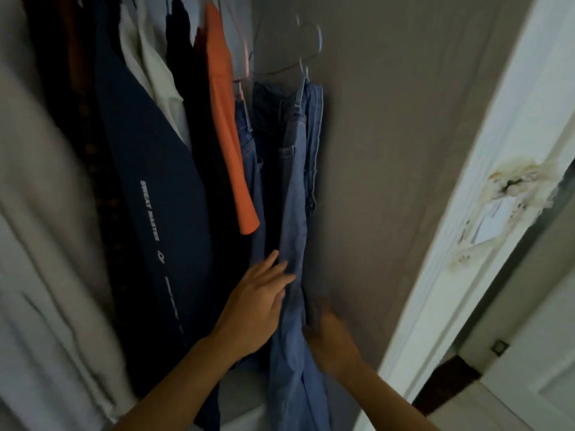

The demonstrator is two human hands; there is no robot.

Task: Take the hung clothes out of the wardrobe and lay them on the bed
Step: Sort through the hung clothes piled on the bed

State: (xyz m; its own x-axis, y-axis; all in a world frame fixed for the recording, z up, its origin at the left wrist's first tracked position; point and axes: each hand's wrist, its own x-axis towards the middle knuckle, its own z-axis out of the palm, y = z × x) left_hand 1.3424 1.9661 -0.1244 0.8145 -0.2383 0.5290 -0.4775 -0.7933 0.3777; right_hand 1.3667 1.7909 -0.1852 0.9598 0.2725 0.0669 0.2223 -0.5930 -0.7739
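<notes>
Jeans [295, 188] hanging at the wardrobe's right end, flanked low down by both hands. Left hand [255, 309] rests flat-fingered against the denim; right hand [329, 340] is blurred, its grip state cannot be told. Hanger [298, 66] sits well above both; lifting its hook free first should prevent snagging the orange garment [224, 119].

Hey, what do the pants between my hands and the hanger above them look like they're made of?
Pants: likely denim, matte faded blue, with visible seams and a stitched waistband. Hanger: probably thin wire or clear plastic with a pale sheen; blur leaves it open.
</notes>
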